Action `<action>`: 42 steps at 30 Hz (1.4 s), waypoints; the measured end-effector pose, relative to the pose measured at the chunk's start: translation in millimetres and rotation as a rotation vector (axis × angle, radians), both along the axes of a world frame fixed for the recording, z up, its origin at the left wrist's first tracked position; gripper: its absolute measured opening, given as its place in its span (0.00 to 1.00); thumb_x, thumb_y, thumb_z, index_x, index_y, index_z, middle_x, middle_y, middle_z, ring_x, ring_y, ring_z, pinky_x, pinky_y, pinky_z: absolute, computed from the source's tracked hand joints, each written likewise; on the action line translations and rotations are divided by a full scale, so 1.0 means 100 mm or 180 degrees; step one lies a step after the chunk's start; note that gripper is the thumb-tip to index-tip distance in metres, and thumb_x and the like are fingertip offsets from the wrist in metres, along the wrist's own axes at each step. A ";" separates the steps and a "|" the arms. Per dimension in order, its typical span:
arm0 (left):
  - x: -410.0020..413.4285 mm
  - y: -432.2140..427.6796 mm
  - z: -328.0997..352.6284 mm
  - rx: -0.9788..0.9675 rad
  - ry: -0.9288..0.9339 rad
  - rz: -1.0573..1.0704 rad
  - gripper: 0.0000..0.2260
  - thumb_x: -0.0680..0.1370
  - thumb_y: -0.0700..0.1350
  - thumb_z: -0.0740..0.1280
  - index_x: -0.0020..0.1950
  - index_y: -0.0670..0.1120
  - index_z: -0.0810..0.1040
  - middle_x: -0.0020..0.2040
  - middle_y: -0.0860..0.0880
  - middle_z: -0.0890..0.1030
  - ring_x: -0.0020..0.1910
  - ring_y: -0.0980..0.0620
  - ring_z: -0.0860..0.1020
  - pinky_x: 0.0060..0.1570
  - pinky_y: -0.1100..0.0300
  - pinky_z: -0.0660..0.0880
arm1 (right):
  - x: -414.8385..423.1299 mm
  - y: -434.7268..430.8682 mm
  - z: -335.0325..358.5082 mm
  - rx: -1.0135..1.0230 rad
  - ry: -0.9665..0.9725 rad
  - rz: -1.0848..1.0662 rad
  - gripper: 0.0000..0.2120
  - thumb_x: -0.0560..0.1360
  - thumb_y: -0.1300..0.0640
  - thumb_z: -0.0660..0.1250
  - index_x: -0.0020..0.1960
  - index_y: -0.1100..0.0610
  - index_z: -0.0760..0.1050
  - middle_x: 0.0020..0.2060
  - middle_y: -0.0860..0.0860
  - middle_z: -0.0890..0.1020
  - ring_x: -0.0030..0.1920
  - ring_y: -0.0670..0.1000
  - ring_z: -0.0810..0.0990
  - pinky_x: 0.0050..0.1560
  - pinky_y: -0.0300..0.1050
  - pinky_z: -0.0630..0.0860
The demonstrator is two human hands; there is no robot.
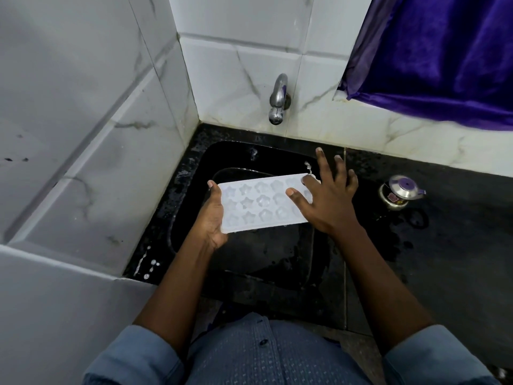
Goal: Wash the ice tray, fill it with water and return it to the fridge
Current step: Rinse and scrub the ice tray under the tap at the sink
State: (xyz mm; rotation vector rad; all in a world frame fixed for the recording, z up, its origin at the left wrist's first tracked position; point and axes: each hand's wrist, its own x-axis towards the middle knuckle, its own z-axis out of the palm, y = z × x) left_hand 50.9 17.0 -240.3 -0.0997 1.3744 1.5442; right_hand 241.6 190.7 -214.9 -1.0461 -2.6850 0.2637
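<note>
A white ice tray (256, 204) with star-shaped cells hangs flat over the black sink (249, 262). My left hand (212, 218) grips its left end, thumb on the top edge and fingers underneath. My right hand (326, 195) lies on the tray's right end with fingers spread and straight, thumb across the cells. Water drips from the tray's near edge. The steel tap (278, 98) juts from the tiled wall above the sink; no stream is visible from it.
A wet black counter (444, 240) runs to the right, with a small steel pot with a purple-knobbed lid (399, 191) on it. White marble-look tiled walls (83, 134) close in the left and back. A purple curtain (444, 51) hangs at the upper right.
</note>
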 end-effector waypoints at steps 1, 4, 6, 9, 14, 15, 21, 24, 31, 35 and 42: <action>0.00 0.00 0.01 -0.0003 0.0003 0.0004 0.41 0.79 0.75 0.47 0.70 0.45 0.79 0.62 0.40 0.86 0.59 0.39 0.86 0.51 0.44 0.84 | -0.01 0.01 0.01 0.0066 -0.0020 0.0033 0.32 0.78 0.24 0.49 0.58 0.45 0.80 0.85 0.46 0.44 0.84 0.61 0.40 0.77 0.69 0.37; 0.01 0.01 0.02 -0.0030 -0.0013 0.0019 0.40 0.80 0.74 0.47 0.68 0.46 0.80 0.60 0.41 0.87 0.58 0.40 0.86 0.52 0.44 0.84 | -0.04 0.06 0.01 0.0329 0.0089 0.0127 0.32 0.79 0.25 0.48 0.45 0.47 0.80 0.85 0.47 0.48 0.84 0.61 0.40 0.78 0.69 0.34; 0.02 0.03 0.06 -0.0061 -0.0019 0.0009 0.40 0.79 0.75 0.47 0.69 0.46 0.80 0.60 0.41 0.86 0.58 0.39 0.86 0.52 0.42 0.83 | -0.06 0.10 0.00 0.0394 0.0121 0.0140 0.31 0.80 0.26 0.49 0.41 0.47 0.78 0.85 0.49 0.51 0.84 0.62 0.40 0.78 0.70 0.34; 0.03 0.08 0.11 -0.0052 -0.0004 -0.0028 0.40 0.80 0.74 0.46 0.68 0.46 0.80 0.59 0.41 0.87 0.56 0.39 0.87 0.44 0.42 0.85 | -0.09 0.17 -0.01 0.0218 0.0020 0.0067 0.29 0.79 0.26 0.51 0.45 0.47 0.78 0.85 0.50 0.52 0.84 0.61 0.40 0.78 0.70 0.35; -0.03 0.13 0.12 -0.0077 0.0154 0.0083 0.40 0.81 0.73 0.44 0.67 0.46 0.81 0.59 0.42 0.87 0.56 0.41 0.87 0.52 0.44 0.83 | -0.13 0.18 -0.04 -0.0096 0.0053 0.0015 0.26 0.80 0.28 0.53 0.57 0.46 0.77 0.85 0.49 0.48 0.84 0.59 0.39 0.78 0.69 0.37; -0.04 0.13 0.12 -0.0098 0.0173 0.0093 0.40 0.81 0.73 0.44 0.68 0.46 0.80 0.60 0.42 0.87 0.57 0.41 0.86 0.54 0.43 0.83 | -0.14 0.16 -0.04 -0.0053 0.0149 0.0025 0.26 0.80 0.28 0.54 0.59 0.47 0.76 0.85 0.50 0.49 0.84 0.59 0.41 0.78 0.69 0.40; -0.06 0.16 0.13 -0.0098 0.0139 0.0121 0.40 0.81 0.73 0.45 0.69 0.45 0.80 0.59 0.41 0.87 0.57 0.41 0.87 0.54 0.44 0.83 | -0.24 0.07 0.01 0.0155 0.0077 0.0378 0.28 0.79 0.27 0.53 0.63 0.45 0.79 0.85 0.50 0.48 0.84 0.60 0.41 0.77 0.68 0.43; -0.06 0.16 0.14 -0.0048 0.0099 0.0134 0.40 0.81 0.73 0.45 0.68 0.45 0.80 0.59 0.41 0.87 0.56 0.40 0.87 0.50 0.46 0.84 | -0.30 0.08 0.02 -0.0001 -0.0164 0.0350 0.31 0.80 0.25 0.50 0.65 0.42 0.79 0.85 0.49 0.44 0.83 0.60 0.37 0.77 0.70 0.40; -0.03 0.15 0.14 -0.0081 0.0036 0.0204 0.39 0.81 0.73 0.45 0.65 0.45 0.82 0.56 0.41 0.88 0.53 0.41 0.88 0.49 0.46 0.83 | -0.36 0.07 0.03 -0.0054 -0.0189 0.0272 0.29 0.79 0.25 0.51 0.59 0.43 0.80 0.85 0.49 0.45 0.83 0.59 0.37 0.77 0.69 0.39; -0.06 0.13 0.14 -0.0038 0.0064 0.0232 0.39 0.81 0.73 0.45 0.67 0.45 0.81 0.58 0.41 0.87 0.54 0.41 0.87 0.45 0.48 0.85 | -0.35 0.06 0.04 -0.0082 -0.0176 0.0302 0.28 0.80 0.26 0.52 0.61 0.42 0.80 0.85 0.48 0.45 0.83 0.59 0.37 0.77 0.69 0.38; -0.07 0.12 0.11 -0.0048 0.0030 0.0217 0.41 0.80 0.74 0.45 0.68 0.45 0.81 0.60 0.39 0.86 0.57 0.39 0.86 0.56 0.42 0.82 | -0.35 0.03 0.06 -0.0123 -0.0181 0.0314 0.29 0.79 0.26 0.52 0.63 0.43 0.80 0.85 0.47 0.44 0.83 0.59 0.37 0.77 0.69 0.37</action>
